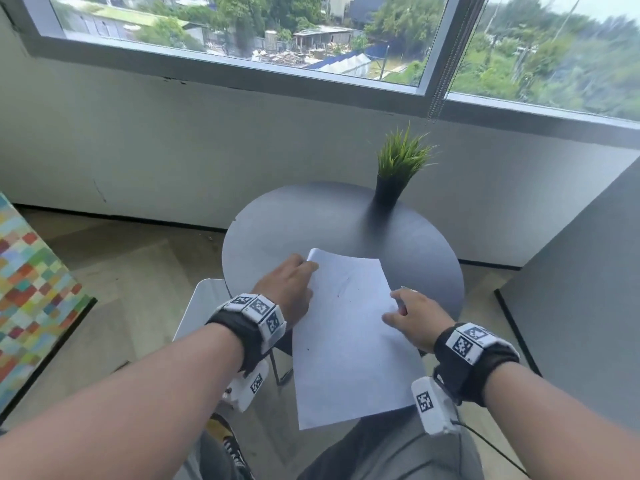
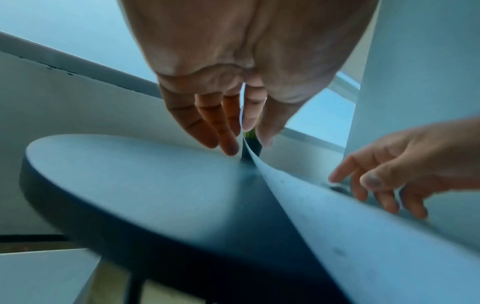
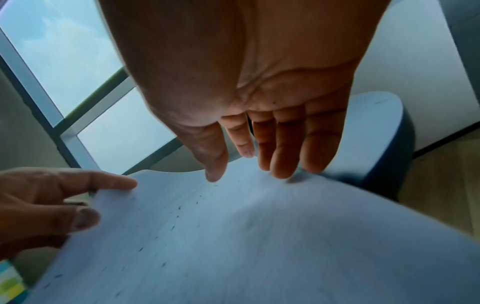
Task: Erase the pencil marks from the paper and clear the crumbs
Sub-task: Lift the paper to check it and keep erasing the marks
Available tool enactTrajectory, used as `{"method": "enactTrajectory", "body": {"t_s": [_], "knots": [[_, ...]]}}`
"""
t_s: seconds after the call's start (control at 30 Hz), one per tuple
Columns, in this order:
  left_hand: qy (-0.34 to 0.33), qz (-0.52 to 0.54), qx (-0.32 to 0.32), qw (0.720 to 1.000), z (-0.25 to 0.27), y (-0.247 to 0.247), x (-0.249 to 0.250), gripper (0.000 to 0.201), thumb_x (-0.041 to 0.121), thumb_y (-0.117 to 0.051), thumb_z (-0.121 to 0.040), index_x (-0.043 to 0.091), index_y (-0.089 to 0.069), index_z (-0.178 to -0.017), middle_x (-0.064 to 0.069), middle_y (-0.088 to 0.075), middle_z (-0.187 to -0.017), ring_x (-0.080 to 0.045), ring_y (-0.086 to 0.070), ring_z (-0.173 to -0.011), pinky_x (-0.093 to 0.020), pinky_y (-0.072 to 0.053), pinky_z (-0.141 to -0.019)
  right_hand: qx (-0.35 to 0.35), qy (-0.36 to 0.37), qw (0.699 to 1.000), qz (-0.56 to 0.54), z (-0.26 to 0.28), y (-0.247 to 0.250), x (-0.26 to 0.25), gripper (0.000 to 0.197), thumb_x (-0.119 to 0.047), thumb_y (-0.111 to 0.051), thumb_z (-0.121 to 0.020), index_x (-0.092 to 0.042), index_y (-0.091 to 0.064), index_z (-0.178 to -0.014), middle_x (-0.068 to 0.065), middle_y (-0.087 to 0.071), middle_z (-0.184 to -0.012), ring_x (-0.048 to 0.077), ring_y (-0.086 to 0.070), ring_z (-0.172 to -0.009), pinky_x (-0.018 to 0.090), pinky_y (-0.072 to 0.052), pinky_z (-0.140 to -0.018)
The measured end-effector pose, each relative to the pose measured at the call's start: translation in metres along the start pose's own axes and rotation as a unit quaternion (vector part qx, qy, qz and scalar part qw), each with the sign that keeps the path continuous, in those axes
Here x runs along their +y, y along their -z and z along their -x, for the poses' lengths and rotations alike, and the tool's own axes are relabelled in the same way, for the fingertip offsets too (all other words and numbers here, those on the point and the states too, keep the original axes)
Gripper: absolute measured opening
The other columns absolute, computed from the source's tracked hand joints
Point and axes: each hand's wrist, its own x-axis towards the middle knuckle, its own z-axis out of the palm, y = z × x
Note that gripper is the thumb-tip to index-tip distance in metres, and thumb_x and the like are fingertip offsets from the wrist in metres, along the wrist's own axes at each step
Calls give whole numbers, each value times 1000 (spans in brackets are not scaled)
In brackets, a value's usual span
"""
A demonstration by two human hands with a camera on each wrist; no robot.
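At frame centre, the paper (image 1: 349, 341) lies bowed over the round table's (image 1: 294, 220) near edge. The left hand (image 1: 289, 292) pinches its upper-left corner; the right hand (image 1: 417, 318), fingers straight, touches its right edge. Crumbs (image 3: 171, 228) show as blurred dark specks.

**A sitting corner by a high window, in an office or flat**

A small round dark table (image 1: 284, 230) stands close to a plain grey wall (image 1: 173, 150), just beneath a wide window (image 1: 242, 32) with a grey metal frame. Through the glass, rooftops, sheds and trees lie far below, so the room sits well above the ground. A bead cord (image 1: 446, 64) for a blind hangs at the window post. A little grass-like plant in a black pot (image 1: 394, 174) decorates the table. The floor (image 1: 131, 265) is pale wood planks. At the left edge stands something covered in many-coloured squares (image 1: 31, 282). Whether this is an office lounge or a home cannot be told.
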Motion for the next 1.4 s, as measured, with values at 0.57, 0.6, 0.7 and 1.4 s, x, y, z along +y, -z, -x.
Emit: {"method": "enactTrajectory", "body": {"t_s": [0.57,0.6,0.7,1.4], "knots": [[-138,481,266,824,15,128,20,36,-8,-57,-92,24,-75,-89,8,-73,-87,-3,-63,-73,-17,-48,-67,188,110,901,-376,19,103,-70,26,-13,-70,-86,-18,-57,-108,3,-58,-94,18,-55,-62,29,-46,-52],[-141,489,267,818,16,131,20,35,-9,-56,-91,21,-74,-86,9,-73,-83,-4,-64,-72,-19,-47,-65,186,106,897,-388,20,102,-69,38,-16,-72,-85,-21,-52,-117,0,-56,-101,19,-56,-66,32,-48,-55],[-137,509,249,813,20,128,17,34,-15,-51,-90,12,-71,-82,11,-70,-71,-11,-68,-70,-25,-44,-57,113,96,898,-415,22,92,-67,50,-21,-75,-83,-25,-44,-123,-4,-55,-109,22,-60,-76,40,-51,-65],[-30,387,191,902,9,86,-10,35,18,-67,-85,47,-66,-105,1,-65,-89,-12,-61,-76,-38,-56,-82,221,196,877,-379,10,108,-79,17,-9,-65,-90,-18,-63,-76,10,-57,-63,14,-49,-44,23,-38,-40]]}}
